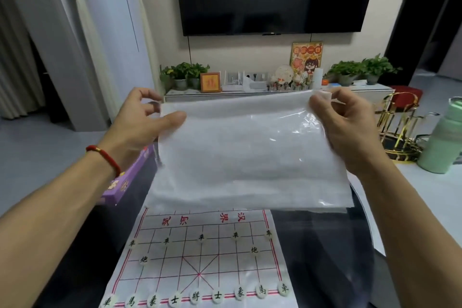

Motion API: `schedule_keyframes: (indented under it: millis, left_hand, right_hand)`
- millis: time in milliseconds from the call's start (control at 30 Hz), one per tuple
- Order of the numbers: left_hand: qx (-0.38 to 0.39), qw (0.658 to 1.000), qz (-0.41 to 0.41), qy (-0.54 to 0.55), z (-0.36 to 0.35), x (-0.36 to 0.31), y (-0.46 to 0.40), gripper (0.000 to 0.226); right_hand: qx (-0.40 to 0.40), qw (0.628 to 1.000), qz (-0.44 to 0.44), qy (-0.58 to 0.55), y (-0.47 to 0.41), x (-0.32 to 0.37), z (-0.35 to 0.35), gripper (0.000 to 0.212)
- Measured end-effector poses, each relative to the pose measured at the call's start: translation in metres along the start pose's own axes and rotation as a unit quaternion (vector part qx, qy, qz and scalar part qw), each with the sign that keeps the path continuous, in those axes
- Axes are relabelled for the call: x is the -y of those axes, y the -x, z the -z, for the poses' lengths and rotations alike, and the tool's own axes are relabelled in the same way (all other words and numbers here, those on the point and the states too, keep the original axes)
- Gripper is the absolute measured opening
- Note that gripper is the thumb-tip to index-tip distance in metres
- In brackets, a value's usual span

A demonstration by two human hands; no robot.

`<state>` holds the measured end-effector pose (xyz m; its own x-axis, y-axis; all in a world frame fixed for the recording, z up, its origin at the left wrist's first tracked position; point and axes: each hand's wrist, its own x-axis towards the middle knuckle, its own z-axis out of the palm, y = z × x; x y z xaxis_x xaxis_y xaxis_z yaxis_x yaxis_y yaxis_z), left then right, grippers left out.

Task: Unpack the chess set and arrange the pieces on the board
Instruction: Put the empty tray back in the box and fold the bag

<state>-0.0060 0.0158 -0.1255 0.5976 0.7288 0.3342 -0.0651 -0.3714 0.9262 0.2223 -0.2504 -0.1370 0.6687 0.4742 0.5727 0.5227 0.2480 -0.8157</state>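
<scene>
Both hands hold a translucent plastic bag (250,152) up in the air above the far half of the chess board (200,257), so that part of the sheet is hidden behind it. The left hand (140,122) pinches the bag's upper left corner, thumb laid flat on the near face, the other fingers curled loosely behind the edge. The right hand (347,127) pinches the upper right corner between thumb and fingertips, the remaining fingers bent. A red bracelet (105,160) sits on the left wrist.

The board, a pale sheet with red grid lines, lies flat on the dark table (325,257), reaching its near edge. On the near half, white round pieces (217,296) with black characters stand in a row along the near edge, with two more further in and five across the next line. A purple box (130,177) lies by the board's far left corner. A green bottle (440,137) stands at the right.
</scene>
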Motion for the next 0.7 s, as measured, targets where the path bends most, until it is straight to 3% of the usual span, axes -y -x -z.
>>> schedule_keyframes:
  millis: [67,133,200,267,367,433,533,600,633,700]
  left_hand:
    - [0.083,0.980,-0.048,-0.175,0.007,-0.008,-0.001,0.073]
    - [0.190,0.927,-0.089,-0.310,0.001,-0.022,0.001,0.072]
    - [0.298,0.890,-0.082,-0.335,-0.020,-0.036,0.007,0.061]
    - [0.357,0.883,-0.055,-0.300,-0.037,-0.040,0.008,0.042]
    - [0.363,0.903,-0.013,-0.230,-0.042,-0.050,0.005,0.020]
    - [0.347,0.921,0.015,-0.178,-0.036,-0.057,0.000,0.019]
    - [0.292,0.952,0.078,-0.058,-0.025,-0.050,-0.006,0.019]
    - [0.241,0.961,0.137,0.027,-0.021,-0.032,-0.008,0.033]
    - [0.218,0.959,0.174,0.058,-0.021,-0.021,-0.007,0.047]
    - [0.186,0.948,0.233,0.110,-0.022,-0.001,0.000,0.059]
  right_hand:
    - [0.033,0.999,0.006,-0.011,0.001,0.005,-0.003,0.017]
    - [0.068,0.998,0.015,-0.009,0.002,0.011,-0.009,0.011]
    - [0.102,0.994,0.023,-0.023,0.001,0.019,-0.017,0.010]
    - [0.112,0.992,0.023,-0.054,0.000,0.028,-0.023,0.012]
    - [0.076,0.992,0.002,-0.099,-0.007,0.040,-0.018,0.032]
    - [0.086,0.967,-0.103,-0.216,-0.012,0.032,0.000,0.053]
    - [0.177,0.857,-0.212,-0.434,-0.004,0.002,0.006,0.089]
    - [0.205,0.808,-0.261,-0.486,0.007,-0.019,-0.008,0.100]
    - [0.222,0.808,-0.282,-0.467,0.012,-0.025,-0.018,0.104]
    - [0.252,0.856,-0.296,-0.341,0.019,-0.024,-0.041,0.097]
